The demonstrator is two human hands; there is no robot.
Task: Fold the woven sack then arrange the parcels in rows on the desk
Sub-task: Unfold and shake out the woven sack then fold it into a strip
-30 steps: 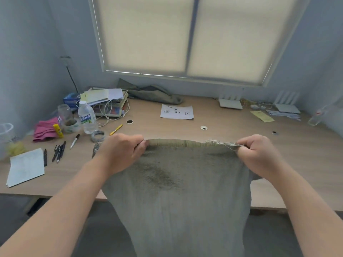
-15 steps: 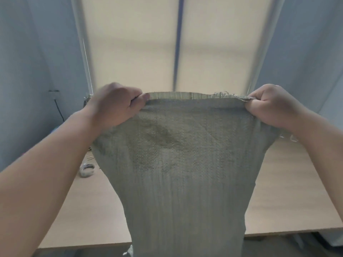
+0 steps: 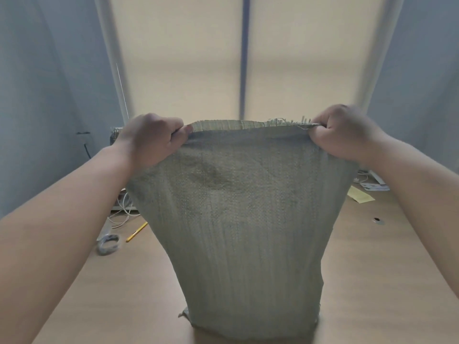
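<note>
Woven sack (image 3: 246, 219) hangs from both hands' fingers (image 3: 178, 131), top edge pinched.

desk (image 3: 372, 281) (tape roll (image 3: 108, 244), pencil (image 3: 136, 231))

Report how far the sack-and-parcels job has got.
Done: nothing finished. In hand: left hand and right hand grip the top edge of the woven sack, hanging unfolded above the desk. Left: fold it, then row the parcels; none are in view.
</note>
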